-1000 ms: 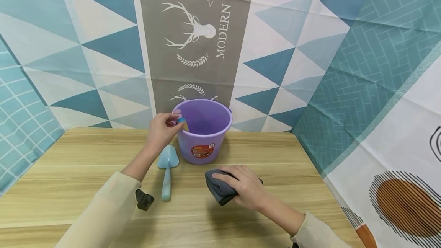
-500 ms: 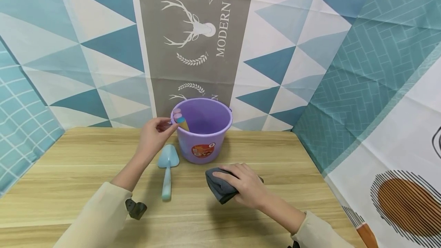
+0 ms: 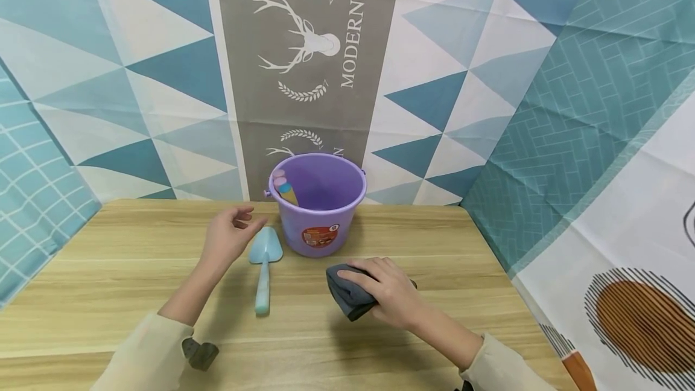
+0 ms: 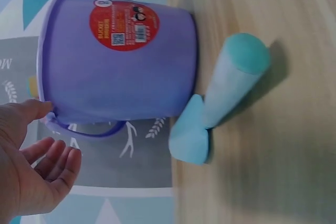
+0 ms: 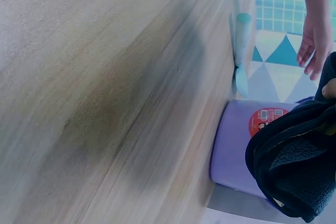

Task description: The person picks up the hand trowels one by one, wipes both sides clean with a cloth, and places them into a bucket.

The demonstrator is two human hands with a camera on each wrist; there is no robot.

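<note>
My left hand (image 3: pixel 229 235) hangs over the table left of the purple bucket (image 3: pixel 320 231), fingers loosely bent and holding nothing. Below and right of it lies a light blue toy shovel (image 3: pixel 263 270), blade toward the bucket; the left wrist view shows the turquoise end of its handle (image 4: pixel 247 53). Two stick-like things with pink ends (image 3: pixel 279 178) and one with a blue end and yellow body (image 3: pixel 289 194) lean inside the bucket at its left rim. My right hand (image 3: pixel 392 294) grips a folded dark grey cloth (image 3: pixel 347 291), also large in the right wrist view.
The wooden table (image 3: pixel 136 294) runs back to a wall covering (image 3: pixel 304 65) with triangles and a deer print, right behind the bucket. A patterned cloth (image 3: pixel 624 246) hangs along the right side. The bucket's purple handle (image 4: pixel 94 132) hangs down on its left side.
My left hand has let go of the blue-and-yellow stick-like thing in the bucket and moved left and down toward me. My right hand stays nearly still with the cloth.
</note>
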